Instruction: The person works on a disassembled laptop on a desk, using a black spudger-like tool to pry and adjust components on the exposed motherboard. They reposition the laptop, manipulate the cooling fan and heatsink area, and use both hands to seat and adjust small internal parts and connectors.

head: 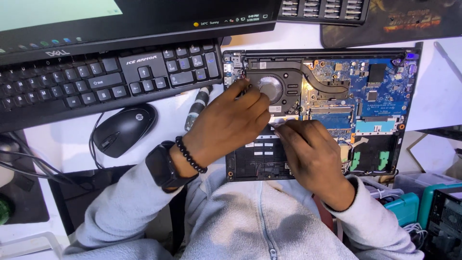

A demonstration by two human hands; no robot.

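Pinching with both hands over the open laptop [385, 144], my left hand [226, 127] is nearer the fan [271, 88] just ahead of its narrowed fingertips, while my right hand [310, 149] curls beside it, hold unclear.

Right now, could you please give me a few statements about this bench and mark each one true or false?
1. The laptop lies with its bottom cover off and its board showing. True.
2. Both hands are over the mouse. False: the left hand and right hand are over the laptop, near the fan.
3. The left wrist bears a watch and a bead bracelet. True.
4. The mouse lies on the laptop. False: it lies on the table, below the keyboard.
5. The right hand holds a hammer. False: no hammer is in view.
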